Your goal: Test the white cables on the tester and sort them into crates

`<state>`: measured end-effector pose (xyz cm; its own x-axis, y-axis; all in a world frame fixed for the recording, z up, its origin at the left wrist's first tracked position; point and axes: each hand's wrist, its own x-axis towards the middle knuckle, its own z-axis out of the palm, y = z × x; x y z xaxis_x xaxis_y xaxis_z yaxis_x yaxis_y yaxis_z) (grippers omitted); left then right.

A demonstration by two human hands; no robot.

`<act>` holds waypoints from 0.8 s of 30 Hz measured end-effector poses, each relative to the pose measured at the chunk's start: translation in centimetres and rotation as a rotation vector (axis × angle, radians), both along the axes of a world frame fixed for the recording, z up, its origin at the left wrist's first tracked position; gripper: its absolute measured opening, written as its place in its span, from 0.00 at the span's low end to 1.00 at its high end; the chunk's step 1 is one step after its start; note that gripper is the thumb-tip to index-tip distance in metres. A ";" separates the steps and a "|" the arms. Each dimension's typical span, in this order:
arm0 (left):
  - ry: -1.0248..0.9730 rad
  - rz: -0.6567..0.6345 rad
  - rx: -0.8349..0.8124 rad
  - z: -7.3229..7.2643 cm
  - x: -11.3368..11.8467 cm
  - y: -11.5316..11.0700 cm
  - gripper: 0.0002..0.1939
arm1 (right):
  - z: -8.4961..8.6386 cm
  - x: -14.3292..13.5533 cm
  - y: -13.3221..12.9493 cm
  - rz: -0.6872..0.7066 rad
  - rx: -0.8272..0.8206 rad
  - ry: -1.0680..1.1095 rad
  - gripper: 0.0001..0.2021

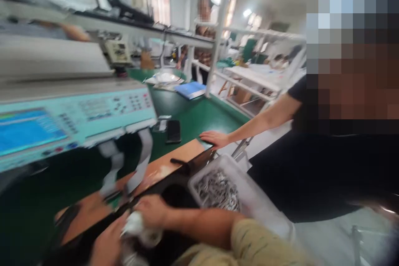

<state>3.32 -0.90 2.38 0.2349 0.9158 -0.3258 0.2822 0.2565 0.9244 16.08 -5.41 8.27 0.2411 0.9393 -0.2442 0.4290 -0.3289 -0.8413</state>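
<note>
At the near edge of the bench my left hand (109,239) and my right hand (152,212) are close together, both blurred. Their fingers look closed at the front of a brown board (168,170). Whatever they grip is small and cannot be made out. A crumpled white thing (134,224) shows between my hands, partly covered by them. Just beyond my fingers, two pale flat ribbon cables (141,162) hang from a machine with a light-blue control panel (106,108) down to the board.
A white bin (258,199) of small metal parts (218,189) stands to my right. A co-worker's hand (215,138) rests on the bench corner. A phone (173,131) and a blue folder (190,89) lie on the green bench top (193,112). Another person (204,29) stands behind the rack.
</note>
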 end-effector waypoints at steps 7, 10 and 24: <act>-0.591 0.129 -0.667 -3.3 -0.9 -2.2 0.22 | -6.7 9.5 -3.7 0.331 -0.086 -0.424 0.10; -0.660 0.187 -0.729 -4.0 -0.3 -2.2 0.21 | -8.1 8.7 -5.0 0.342 0.104 -0.634 0.09; -0.613 0.116 -0.529 -3.9 -1.9 -4.7 0.11 | -11.3 0.8 -2.8 0.524 0.337 -0.232 0.07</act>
<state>1.45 -5.62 -1.51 0.4250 0.7063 -0.5661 -0.2894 0.6986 0.6543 16.90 -8.18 -3.01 -0.2575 0.9624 0.0868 0.6427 0.2377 -0.7283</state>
